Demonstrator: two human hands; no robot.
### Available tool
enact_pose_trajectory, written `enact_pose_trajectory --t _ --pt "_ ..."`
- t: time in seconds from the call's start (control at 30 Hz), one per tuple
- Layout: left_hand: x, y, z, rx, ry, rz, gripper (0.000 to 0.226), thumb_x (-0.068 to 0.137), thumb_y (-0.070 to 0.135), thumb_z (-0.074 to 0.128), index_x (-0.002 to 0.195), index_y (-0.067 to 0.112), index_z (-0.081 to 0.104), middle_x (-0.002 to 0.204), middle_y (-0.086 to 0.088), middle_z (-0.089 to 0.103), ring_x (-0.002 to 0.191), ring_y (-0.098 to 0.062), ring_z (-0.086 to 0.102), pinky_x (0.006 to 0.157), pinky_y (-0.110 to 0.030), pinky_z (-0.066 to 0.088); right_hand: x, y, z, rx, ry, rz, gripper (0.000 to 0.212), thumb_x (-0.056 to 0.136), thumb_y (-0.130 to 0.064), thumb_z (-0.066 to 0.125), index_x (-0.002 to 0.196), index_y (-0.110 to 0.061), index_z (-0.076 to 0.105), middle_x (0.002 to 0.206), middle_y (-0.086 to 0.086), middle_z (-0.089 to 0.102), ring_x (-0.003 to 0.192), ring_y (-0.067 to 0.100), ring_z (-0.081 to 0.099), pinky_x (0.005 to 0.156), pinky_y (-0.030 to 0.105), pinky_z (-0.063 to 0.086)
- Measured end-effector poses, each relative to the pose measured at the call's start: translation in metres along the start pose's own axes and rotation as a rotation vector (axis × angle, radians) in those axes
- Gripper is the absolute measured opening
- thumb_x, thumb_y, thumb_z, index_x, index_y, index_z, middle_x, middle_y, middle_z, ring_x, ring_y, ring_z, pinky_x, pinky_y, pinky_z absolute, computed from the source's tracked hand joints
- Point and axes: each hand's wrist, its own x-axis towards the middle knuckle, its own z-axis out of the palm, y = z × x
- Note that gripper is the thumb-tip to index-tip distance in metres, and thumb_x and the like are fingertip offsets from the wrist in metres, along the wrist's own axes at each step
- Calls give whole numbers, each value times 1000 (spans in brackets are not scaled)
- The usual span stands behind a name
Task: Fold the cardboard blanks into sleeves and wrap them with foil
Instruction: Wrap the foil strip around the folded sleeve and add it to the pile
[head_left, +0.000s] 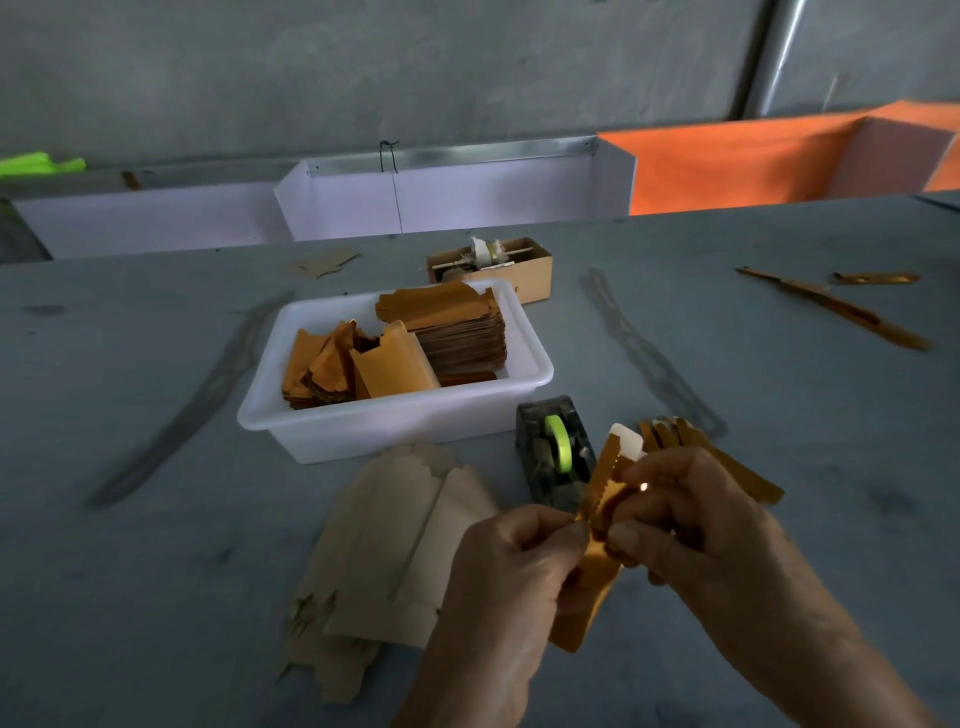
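Foil-wrapped sleeve (597, 525) upright, pinched by left hand (514, 566) and right hand (680, 514), both grips closed.

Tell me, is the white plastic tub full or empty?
Partly full: the white plastic tub holds a stack of gold foil-covered sleeves and loose ones, with bare floor showing.

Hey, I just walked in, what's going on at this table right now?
A person is wrapping a cardboard sleeve in gold foil, pinching it between the left hand and right hand above the grey table. A pile of plain cardboard blanks lies beside the left hand. Behind it, a white tub holds finished gold pieces, and a tape dispenser sits just beyond the hands. More foil strips lie by the right hand.
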Motion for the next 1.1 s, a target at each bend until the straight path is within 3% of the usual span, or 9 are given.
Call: enact_pose_trajectory --t 0.2,0.33,0.47,0.63,0.73,0.8,0.93,1.0,1.1 --pt "-3 4 0 -6 -72 7 17 87 18 66 72 17 75 64 1 70 64 -12 68 63 -24 55 1 0 1 -69 52 14 25 74 -17 74 85 -27 53 75 -12 71 66 2 64 55 17 45" --pt "-3 5 -1 27 -107 -3 21 90 15 62 73 17 75 72 -3 74 72 -15 72 73 -28 59 3 -2 3 -132 56 21 25 74 -20 74 84 -28 53 74 -15 70 66 -1 63 57 16 45" --pt "-4 4 0 3 -91 -10 22 88 25 64 72 15 74 73 -5 74 73 -19 72 73 -31 60 1 -4 5 -180 55 12 26 76 -20 74 85 -30 52 75 -19 68 67 -5 61 55 9 45" --pt "-1 -5 3 17 13 43 30 89 16 62 62 20 74 64 -10 71 66 -29 67 70 -43 56 -2 -9 9 -265 66 -2 26 78 -21 72 82 -30 49 77 -29 64 71 -11 59 65 5 44" --pt "-1 -11 7 13 84 106 33 88 13 63 57 19 73 57 -6 68 55 -17 64 56 -28 53 -4 -12 11 -341 86 25 24 80 -24 70 82 -31 48 75 -23 66 70 -7 60 64 16 50" --pt "-3 -18 12 128 180 255 26 86 16 66 61 21 72 60 -2 69 54 -7 65 54 -23 53 -4 -13 11 -373 119 57 23 79 -29 70 81 -32 48 71 -18 66 67 -4 61 59 21 51" --pt "-5 -32 17 300 377 521 15 78 11 72 66 20 70 60 -1 68 56 -5 65 57 -18 51 -2 -13 8 -355 123 131 27 71 -38 75 79 -32 50 68 -26 63 67 -9 58 53 14 45" --pt "-5 -33 16 261 429 512 18 77 8 73 65 21 69 59 -1 68 56 -8 66 57 -21 52 -2 -12 8 -371 125 172 35 64 -50 76 78 -31 49 61 -12 62 61 1 58 52 17 42" --pt "-5 -30 14 198 408 425 18 79 11 72 66 22 70 63 -2 70 59 -9 68 60 -25 55 -5 -4 8 -304 141 161 40 59 -57 73 79 -31 51 63 -17 63 62 -3 59 49 12 41"
